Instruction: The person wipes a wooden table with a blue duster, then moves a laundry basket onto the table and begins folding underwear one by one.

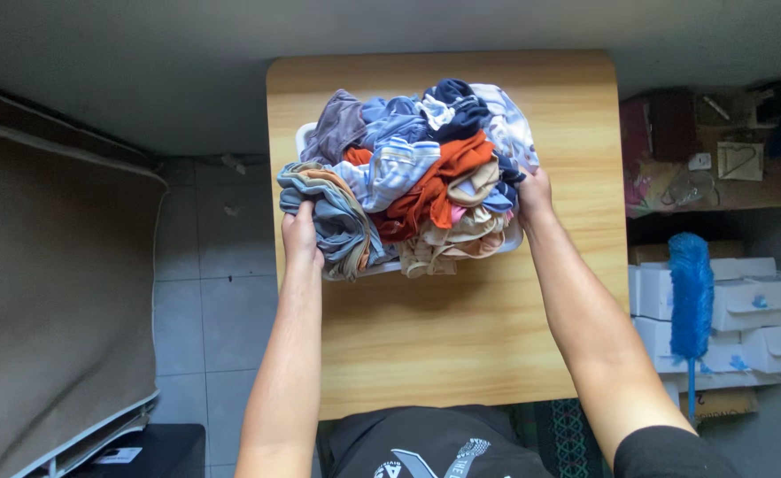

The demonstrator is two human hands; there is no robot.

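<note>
Small tiled room here, with a light wooden table [461, 336] pushed up against a grey wall, and I'm standing over it looking straight down. Sitting on the far half of the table is a white laundry basket [305, 134], though it's barely showing because it's heaped way over the rim with a pile of clothes [408, 177]: grey, light blue stripes, navy, beige, and one bright orange piece [439, 181] running through the middle.

I'm gripping the basket from both sides. My left hand [301, 237] is pressing against the left edge, right under a bundle of grey-blue fabric hanging over the side, and the fingers are curling in around the rim and cloth. My right hand [534, 196] is on the right edge, fingers tucking into the clothes there, so I honestly can't tell how far they're wrapping since the fabric is hiding them. Both forearms are stretching out over the bare near half of the table.

Further out: on my right, a blue fluffy duster [692, 296] is leaning on a stack of white boxes [749, 323], with a cluttered shelf [718, 155] above them. On my left, a big beige cushion or mattress [54, 310] is lying beside the table.
</note>
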